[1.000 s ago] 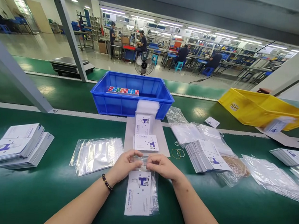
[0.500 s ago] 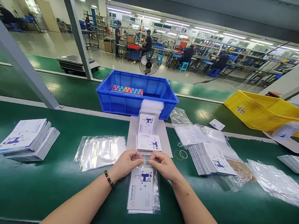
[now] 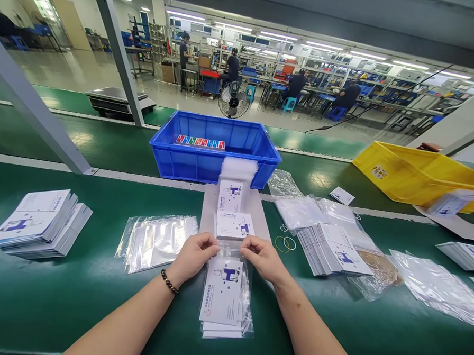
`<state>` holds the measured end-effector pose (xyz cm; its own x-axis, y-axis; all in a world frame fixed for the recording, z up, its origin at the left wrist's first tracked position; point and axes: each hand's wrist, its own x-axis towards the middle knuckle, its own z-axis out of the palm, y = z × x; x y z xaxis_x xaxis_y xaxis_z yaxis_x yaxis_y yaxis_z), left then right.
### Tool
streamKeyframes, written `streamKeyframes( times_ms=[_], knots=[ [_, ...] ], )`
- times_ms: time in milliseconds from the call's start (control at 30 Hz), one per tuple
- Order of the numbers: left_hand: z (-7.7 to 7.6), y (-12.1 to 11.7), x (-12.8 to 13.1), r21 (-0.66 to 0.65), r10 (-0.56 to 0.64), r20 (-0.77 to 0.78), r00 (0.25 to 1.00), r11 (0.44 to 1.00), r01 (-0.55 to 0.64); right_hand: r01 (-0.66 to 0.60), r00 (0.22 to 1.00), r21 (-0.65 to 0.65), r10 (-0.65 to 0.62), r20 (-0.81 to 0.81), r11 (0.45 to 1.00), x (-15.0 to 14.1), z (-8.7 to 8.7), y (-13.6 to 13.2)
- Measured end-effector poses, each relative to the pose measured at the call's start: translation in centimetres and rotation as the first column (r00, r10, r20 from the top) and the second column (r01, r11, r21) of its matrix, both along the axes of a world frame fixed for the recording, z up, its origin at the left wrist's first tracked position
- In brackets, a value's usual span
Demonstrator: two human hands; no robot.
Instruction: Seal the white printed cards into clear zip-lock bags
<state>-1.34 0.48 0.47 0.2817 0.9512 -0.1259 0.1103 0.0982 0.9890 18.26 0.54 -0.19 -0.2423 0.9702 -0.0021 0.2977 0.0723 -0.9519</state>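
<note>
In front of me a clear plastic bag [image 3: 247, 304] lies on the green bench, with a white printed booklet [image 3: 222, 295] in it or on top of it; I cannot tell which. More white booklets show under its lower end. At the bag's upper left corner, my left hand [image 3: 199, 253] pinches the film between thumb and fingers. My right hand [image 3: 263, 256] pinches at the upper right corner. Just beyond the fingers, a small stack of booklets [image 3: 235, 225] rests on a grey board [image 3: 259, 213].
A blue bin [image 3: 216, 165] stands behind the board. Left are a booklet pile [image 3: 36, 222] and flat clear bags [image 3: 159, 242]. Right are rubber bands [image 3: 288, 243], a booklet stack [image 3: 332, 249], more bags [image 3: 441, 288] and a yellow bin [image 3: 419, 176]. A metal post [image 3: 38, 98] rises at left.
My hands have moved apart along the bag's upper edge. The top booklet sits slightly higher, showing more of those beneath. The whole view has shifted slightly.
</note>
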Motion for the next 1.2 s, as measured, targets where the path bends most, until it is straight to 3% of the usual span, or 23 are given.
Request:
streamKeyframes(
  times_ms=[100,200,500,667,733,833,900,933,1133,1200],
  knots=[
    [-0.3,-0.1,0.3,-0.049,-0.047,0.036,0.998,0.998,0.049,-0.033,0.999,-0.010,0.034,0.034,0.999,-0.2,0.1,-0.1],
    [-0.5,-0.3,0.6,-0.024,-0.082,-0.029,0.996,0.996,0.081,-0.094,0.993,-0.014,0.094,0.070,0.996,-0.7,0.3,-0.2],
    [-0.9,-0.8,1.3,0.028,-0.116,-0.114,0.987,0.992,0.120,-0.199,0.968,0.114,0.176,0.181,0.973,-1.9,0.5,-0.8],
    [0.1,-0.6,0.5,0.133,-0.173,-0.291,0.941,0.967,0.218,-0.255,0.945,0.207,0.197,0.263,0.945,-1.6,0.7,-0.8],
    [0.9,-0.1,-0.8,0.167,-0.101,-0.496,0.863,0.963,0.209,-0.218,0.950,0.274,0.140,0.278,0.936,-1.2,0.5,-0.6],
    [1.4,0.9,-3.4,0.113,0.034,-0.815,0.579,0.989,0.100,-0.079,0.962,0.391,-0.033,0.271,0.917,-0.7,-0.2,-0.2],
    [1.2,1.5,-4.8,0.058,0.022,-0.883,0.468,0.996,0.063,-0.007,0.960,0.430,-0.114,0.255,0.903,-0.6,-0.7,-0.1],
    [1.0,1.7,-5.3,0.036,0.005,-0.891,0.454,0.997,0.061,0.010,0.959,0.435,-0.132,0.250,0.900,-0.6,-0.9,0.0],
    [0.6,1.9,-5.1,0.028,-0.032,-0.865,0.501,0.993,0.112,-0.011,0.963,0.439,-0.109,0.247,0.898,-1.3,-1.0,-0.3],
    [0.9,1.7,-4.3,0.067,-0.024,-0.817,0.576,0.988,0.137,-0.029,0.968,0.453,-0.088,0.235,0.891,-1.6,-0.9,-0.5]
  ],
)
